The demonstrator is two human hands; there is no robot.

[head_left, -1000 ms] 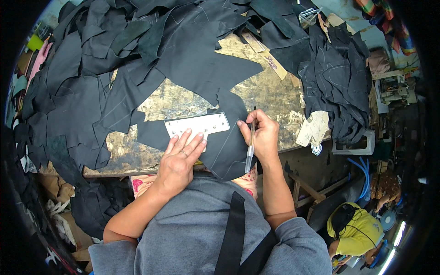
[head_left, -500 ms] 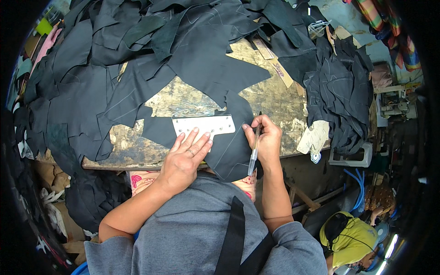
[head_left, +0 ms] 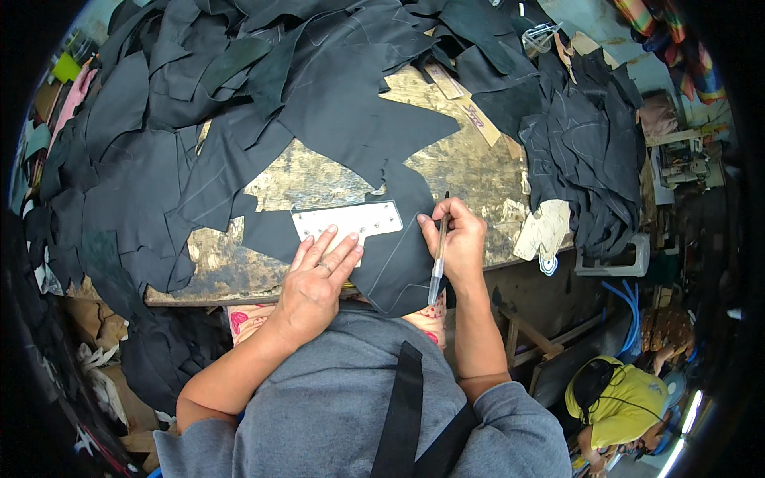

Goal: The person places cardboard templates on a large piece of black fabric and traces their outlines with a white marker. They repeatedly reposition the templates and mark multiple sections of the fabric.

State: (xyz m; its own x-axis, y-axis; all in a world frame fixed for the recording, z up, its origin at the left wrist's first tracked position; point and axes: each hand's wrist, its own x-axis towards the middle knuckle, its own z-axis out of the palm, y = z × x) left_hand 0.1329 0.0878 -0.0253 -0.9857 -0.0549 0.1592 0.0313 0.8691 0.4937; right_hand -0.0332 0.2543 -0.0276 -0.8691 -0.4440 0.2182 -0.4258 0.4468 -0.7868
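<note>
Flat on a white T-shaped template with small holes rests my left hand, its fingers stretched out and pressing it down. Beneath the template is a black leather piece that looks like thin sheet, with pale drawn lines; its lower end hangs over the table's near edge. My right hand pinches a clear-barrelled pen, at the right edge of this piece. One end of the pen points away from me, the other back toward my body.
Overlapping black leather pieces cover the left and far parts of the worn wooden table. More marked pieces are heaped at the right, near a cream pattern card. Another person in a yellow shirt is at the lower right.
The whole view has shifted slightly. Both hands, the template and the pen keep nearly the same places relative to the leather.
</note>
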